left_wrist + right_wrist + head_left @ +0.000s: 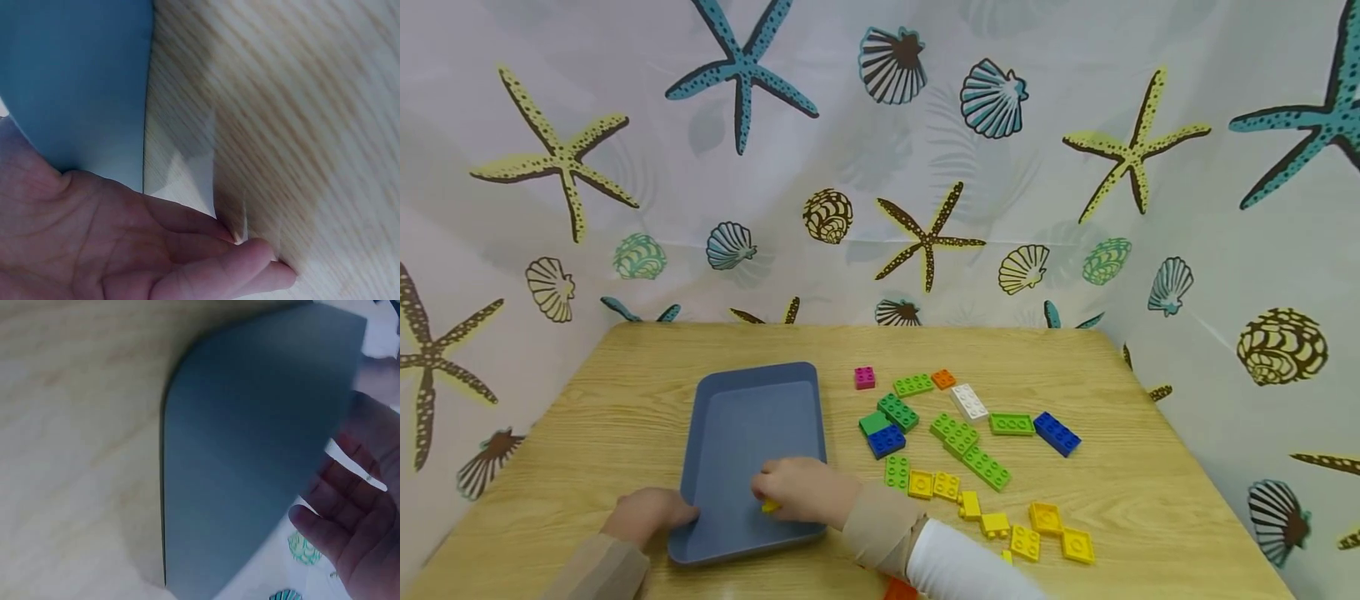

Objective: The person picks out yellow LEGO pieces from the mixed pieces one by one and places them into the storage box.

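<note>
Yellow brick (pixel 771 506) is pinched by the right hand (pixel 805 488) over the blue-gray tray (pixel 756 425), which the left hand (pixel 651 515) holds.

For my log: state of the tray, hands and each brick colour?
Tray: open side up
Left hand: holds tray edge
Right hand: pinches yellow brick
Loose yellows: studs up, hollow up or sideways
Light greens: studs up, one hollow up
Dark greens: one studs up, one unclear
Blues: studs up
White: studs up
Pink: studs up
Orange: studs up
Red: partly hidden, unclear
</note>
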Demonstrator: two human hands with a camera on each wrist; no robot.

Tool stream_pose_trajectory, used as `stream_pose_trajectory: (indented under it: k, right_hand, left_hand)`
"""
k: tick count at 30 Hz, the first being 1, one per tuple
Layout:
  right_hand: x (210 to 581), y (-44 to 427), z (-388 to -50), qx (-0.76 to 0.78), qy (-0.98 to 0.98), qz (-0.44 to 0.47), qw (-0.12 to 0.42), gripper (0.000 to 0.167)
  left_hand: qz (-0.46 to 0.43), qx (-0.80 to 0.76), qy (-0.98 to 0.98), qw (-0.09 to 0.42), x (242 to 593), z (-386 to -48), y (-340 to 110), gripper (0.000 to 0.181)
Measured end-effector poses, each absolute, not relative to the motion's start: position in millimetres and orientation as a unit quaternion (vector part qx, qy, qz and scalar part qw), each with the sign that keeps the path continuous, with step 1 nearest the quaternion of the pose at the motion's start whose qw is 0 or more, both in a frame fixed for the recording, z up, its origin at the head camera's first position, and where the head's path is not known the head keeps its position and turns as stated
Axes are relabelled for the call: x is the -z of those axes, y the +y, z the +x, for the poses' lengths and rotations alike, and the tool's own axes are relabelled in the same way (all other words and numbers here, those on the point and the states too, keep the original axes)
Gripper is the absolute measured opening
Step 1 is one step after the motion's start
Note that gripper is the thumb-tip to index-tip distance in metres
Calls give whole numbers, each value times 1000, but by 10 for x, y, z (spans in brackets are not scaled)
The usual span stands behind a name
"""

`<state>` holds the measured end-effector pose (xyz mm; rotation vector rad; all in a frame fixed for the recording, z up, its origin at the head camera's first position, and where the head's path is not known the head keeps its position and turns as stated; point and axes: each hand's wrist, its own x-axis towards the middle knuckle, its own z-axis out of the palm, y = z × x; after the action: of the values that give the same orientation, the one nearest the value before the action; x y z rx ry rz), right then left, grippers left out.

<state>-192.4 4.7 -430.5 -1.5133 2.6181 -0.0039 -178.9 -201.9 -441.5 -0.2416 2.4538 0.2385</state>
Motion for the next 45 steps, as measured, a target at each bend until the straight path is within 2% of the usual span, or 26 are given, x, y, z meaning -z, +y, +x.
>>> stream_pose_trajectory:
  k: [12,17,25,29,39,45]
  right_hand:
    - [4476,-113,-1840,-65,843,-530,69,21]
    - [4467,-135,-1820,-47,833,-549,57,27]
    - [4411,-107,-1826,-26,832,-546,92,40]
    - [4361,-33,-1859,-20,831,-551,75,41]
    - [4248,270,-1959,-47,871,-488,32,36]
    - [4197,497,-2003,-24,894,-447,26,33]
  left_hand:
    - [-73,-87,938,328,4447,-1817,-2056,55]
    - [-74,-90,938,327,4444,-1816,-2058,55]
    - [-57,-93,938,329,4443,-1800,-2048,52]
    - [-59,-88,941,320,4450,-1796,-2051,50]
    - [-105,-79,938,322,4436,-1796,-2013,56]
    - [-96,-74,937,328,4402,-1787,-1998,55]
